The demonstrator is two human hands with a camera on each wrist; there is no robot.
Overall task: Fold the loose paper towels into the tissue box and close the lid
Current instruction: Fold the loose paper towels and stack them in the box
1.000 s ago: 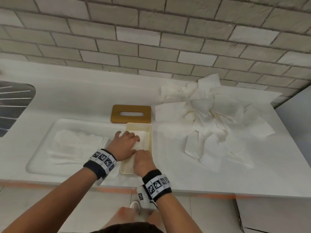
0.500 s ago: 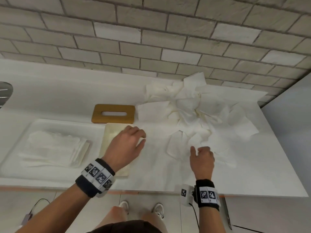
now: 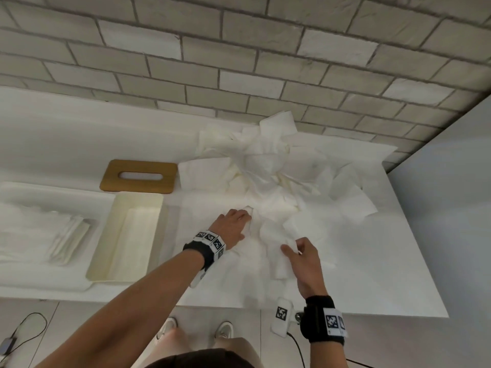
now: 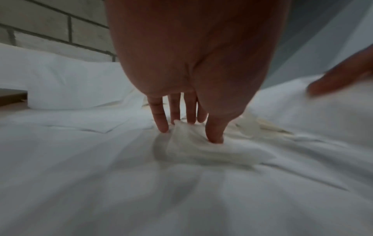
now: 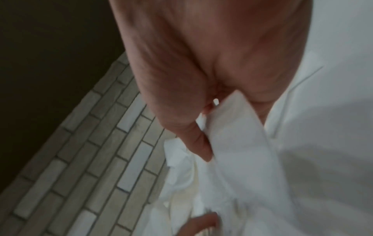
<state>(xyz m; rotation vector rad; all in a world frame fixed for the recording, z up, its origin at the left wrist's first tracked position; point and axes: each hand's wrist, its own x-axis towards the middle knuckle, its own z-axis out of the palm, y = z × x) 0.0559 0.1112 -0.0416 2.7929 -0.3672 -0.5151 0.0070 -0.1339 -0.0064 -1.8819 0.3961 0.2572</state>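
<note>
The cream tissue box stands open on the counter with folded towels lying inside. Its wooden lid with a slot lies flat just behind it. A big heap of loose paper towels covers the counter to the right. My left hand reaches into the heap's near edge, and in the left wrist view my left hand pinches a bunched towel between thumb and fingers. My right hand pinches a towel strip at its near end, lifted slightly.
A stack of folded towels lies in a shallow white tray left of the box. A brick wall runs along the back. A grey panel bounds the counter on the right. The counter's front edge is close to my wrists.
Both hands left the tissue box and moved right to the heap. Each has taken hold of towel paper. The view has swung right.
</note>
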